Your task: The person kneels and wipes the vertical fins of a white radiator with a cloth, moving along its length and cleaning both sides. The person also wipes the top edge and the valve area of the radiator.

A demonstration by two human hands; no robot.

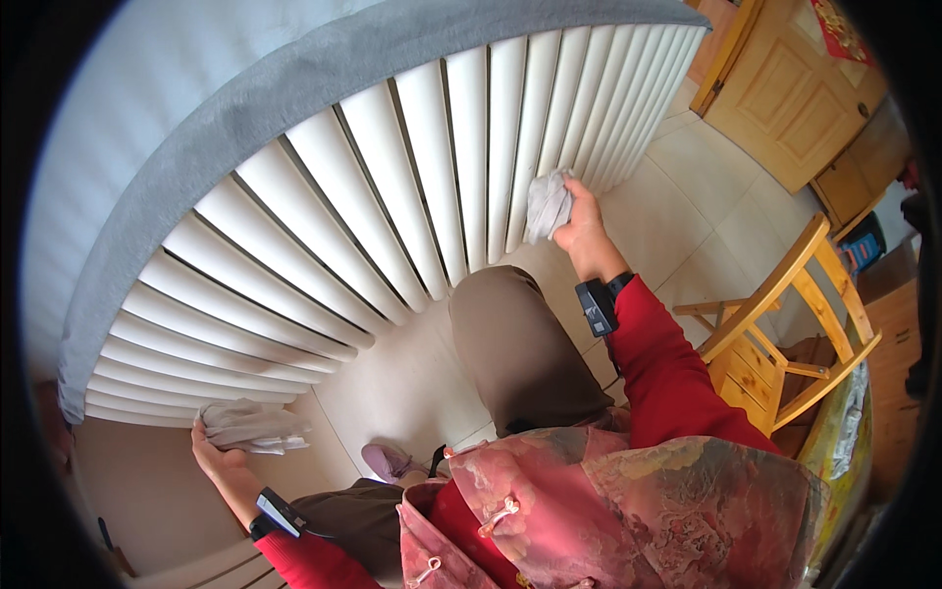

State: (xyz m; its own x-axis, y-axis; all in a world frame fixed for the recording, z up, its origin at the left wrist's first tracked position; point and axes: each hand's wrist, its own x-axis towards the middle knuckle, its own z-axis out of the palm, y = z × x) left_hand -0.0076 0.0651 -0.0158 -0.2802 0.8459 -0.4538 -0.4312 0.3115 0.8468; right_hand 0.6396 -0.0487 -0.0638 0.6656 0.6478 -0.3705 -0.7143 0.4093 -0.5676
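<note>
A long white column radiator (419, 162) curves across the view in front of me, with a grey fabric cover (243, 96) along its top. My right hand (586, 228) grips a bunched pale grey cloth (548, 205) at the lower part of the radiator's columns. At the radiator's left end, my left hand (221, 456) holds another grey-white cloth (254, 427), whose loose end hangs towards the floor. Whether either cloth presses on the metal I cannot tell. Both wrists carry strapped black devices.
Close on my right stands a wooden folding chair (795, 324). Beyond it are a wooden door (802, 96) and a wooden cabinet (861, 162). My bent knee (515, 331) is near the radiator above the tiled floor (405, 375).
</note>
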